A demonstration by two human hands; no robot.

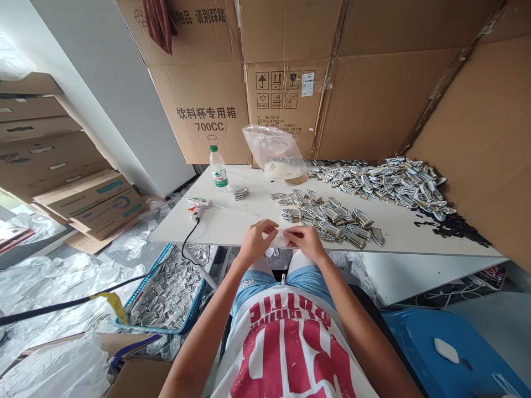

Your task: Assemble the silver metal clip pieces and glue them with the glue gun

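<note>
left hand [256, 236] and right hand [306, 239]: pinching one small white piece [282, 239] together, table [232, 221] edge, beside metal clip pile [332, 218]

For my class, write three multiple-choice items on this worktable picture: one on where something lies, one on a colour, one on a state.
1. Where is the glue gun?
A. On the white table, left of the hands
B. In the basket on the floor
C. On top of a cardboard box

2. What colour is the cap of the water bottle?
A. Red
B. Green
C. Blue

3. How do the left hand and right hand stand?
A. Both resting in the lap
B. One raised to the bottle
C. Both at the table's near edge, fingertips together on a small pale item

Answers: 1 A, it lies on the tabletop with its cord hanging off the edge. 2 B, the cap shows green. 3 C, both hands pinch close together there.
</note>
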